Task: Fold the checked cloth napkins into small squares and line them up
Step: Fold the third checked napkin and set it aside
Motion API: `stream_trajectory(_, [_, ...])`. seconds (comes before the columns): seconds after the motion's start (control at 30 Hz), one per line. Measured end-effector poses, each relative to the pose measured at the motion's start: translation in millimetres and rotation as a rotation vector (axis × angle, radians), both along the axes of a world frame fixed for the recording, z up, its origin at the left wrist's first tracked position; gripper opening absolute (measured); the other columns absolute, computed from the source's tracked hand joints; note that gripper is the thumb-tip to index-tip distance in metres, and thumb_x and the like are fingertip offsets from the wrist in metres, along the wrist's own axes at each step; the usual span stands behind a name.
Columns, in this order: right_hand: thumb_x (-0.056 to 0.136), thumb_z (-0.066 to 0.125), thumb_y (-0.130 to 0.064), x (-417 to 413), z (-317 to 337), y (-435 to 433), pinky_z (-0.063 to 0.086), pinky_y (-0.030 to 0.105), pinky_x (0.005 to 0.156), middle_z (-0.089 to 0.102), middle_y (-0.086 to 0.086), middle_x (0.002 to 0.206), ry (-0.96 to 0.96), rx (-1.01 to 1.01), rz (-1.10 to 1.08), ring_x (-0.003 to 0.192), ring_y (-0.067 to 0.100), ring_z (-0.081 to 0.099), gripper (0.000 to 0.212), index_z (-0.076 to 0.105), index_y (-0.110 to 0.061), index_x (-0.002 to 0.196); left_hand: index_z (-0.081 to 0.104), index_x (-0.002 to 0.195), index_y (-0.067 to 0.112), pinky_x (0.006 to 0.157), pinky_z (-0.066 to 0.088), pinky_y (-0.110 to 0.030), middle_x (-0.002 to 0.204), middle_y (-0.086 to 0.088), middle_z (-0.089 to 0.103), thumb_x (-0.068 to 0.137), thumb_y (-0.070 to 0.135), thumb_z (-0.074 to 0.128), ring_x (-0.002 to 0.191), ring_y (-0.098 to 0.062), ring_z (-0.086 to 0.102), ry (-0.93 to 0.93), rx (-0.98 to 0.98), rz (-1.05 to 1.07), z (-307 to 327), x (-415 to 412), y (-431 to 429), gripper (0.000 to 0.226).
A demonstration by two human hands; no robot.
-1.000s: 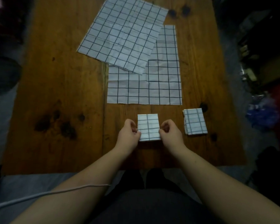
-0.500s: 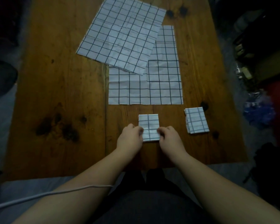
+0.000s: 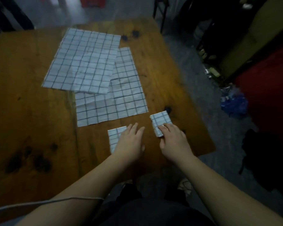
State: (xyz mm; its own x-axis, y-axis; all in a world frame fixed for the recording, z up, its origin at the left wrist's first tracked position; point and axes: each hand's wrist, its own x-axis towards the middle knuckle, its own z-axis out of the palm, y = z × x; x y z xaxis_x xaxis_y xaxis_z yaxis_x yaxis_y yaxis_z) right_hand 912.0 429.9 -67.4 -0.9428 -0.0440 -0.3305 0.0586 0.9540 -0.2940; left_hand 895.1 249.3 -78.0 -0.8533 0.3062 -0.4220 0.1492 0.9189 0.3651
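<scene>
1. Head view: two folded napkins are seen on the near part of the bench [image 3: 28, 103], set side by side and apart. The left folded square [image 3: 115, 137] lies straight, while the right folded square [image 3: 160, 120] is turned slightly askew.
2. The left hand [image 3: 129, 142] is laid flat on the left folded square, its fingers [image 3: 134, 128] straight and only slightly spread.
3. The right hand [image 3: 175, 141] is rested on the near half of the right folded square. Whether its fingers press the cloth or pinch its edge cannot be told, since that edge is hidden.
4. Two napkins are left unfolded farther back: the upper flat napkin [image 3: 83, 62] overlaps a corner of the lower flat napkin [image 3: 124, 101].
5. Risk: the layers may be sheared apart if a square is slid across the wood under one-sided pressure, and the fold would be lost.
6. Risk: the row may be left crooked if the skew of the right square is not corrected. That square also sits towards the bench's right edge, so an outward push could send it off.
7. Risk: the upper flat napkin may be dragged along when the lower one is pulled.
8. Materials: the cloth appears thin and limp, white with a dark grid and marked with creases. The bench is smooth orange-brown wood with dark knots.
</scene>
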Motion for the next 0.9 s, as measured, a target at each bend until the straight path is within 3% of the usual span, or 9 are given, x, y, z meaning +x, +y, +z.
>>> stream_trajectory(0.13, [0.098, 0.049, -0.029, 8.8, 21.3, 77.9, 0.013, 0.041, 0.122, 0.024, -0.003, 0.163, 0.04, -0.023, -0.135, 0.152, 0.017, 0.014, 0.059, 0.029, -0.029, 0.154, 0.018, 0.157, 0.029, 0.125, 0.012, -0.046, 0.167, -0.003, 0.015, 0.099, 0.039, 0.054, 0.155, -0.025, 0.009, 0.096, 0.018, -0.107, 23.5, -14.9, 78.0, 0.069])
stream_trajectory(0.3, [0.098, 0.046, -0.033, 28.2, 35.6, 203.1, 0.01, 0.044, 0.123, 0.011, -0.003, 0.166, 0.127, -0.027, -0.269, 0.153, 0.019, 0.003, 0.065, 0.017, -0.031, 0.157, 0.014, 0.158, 0.031, 0.125, 0.01, -0.044, 0.168, 0.0, 0.013, 0.102, 0.044, 0.046, 0.155, -0.023, 0.007, 0.184, 0.062, -0.211, 49.7, -24.1, 203.3, 0.066])
stream_trajectory(0.6, [0.096, 0.053, -0.03, 65.2, 59.2, 458.7, 0.018, 0.044, 0.123, 0.021, 0.005, 0.164, 0.229, -0.043, -0.487, 0.152, 0.026, 0.013, 0.067, 0.026, -0.023, 0.157, 0.016, 0.158, 0.03, 0.125, 0.016, -0.047, 0.167, -0.002, 0.017, 0.1, 0.05, 0.044, 0.154, -0.026, 0.011, 0.21, 0.052, -0.379, 67.4, -17.1, 474.8, 0.067])
stream_trajectory(0.9, [0.099, 0.051, -0.035, 45.9, 76.1, 596.5, 0.012, 0.037, 0.122, 0.023, 0.006, 0.164, 0.268, -0.051, -0.621, 0.151, 0.024, 0.013, 0.069, 0.022, -0.016, 0.158, 0.016, 0.158, 0.028, 0.124, 0.017, -0.048, 0.167, -0.004, 0.017, 0.1, 0.051, 0.044, 0.154, -0.027, 0.011, 0.242, 0.056, -0.474, 83.4, -59.5, 627.2, 0.069])
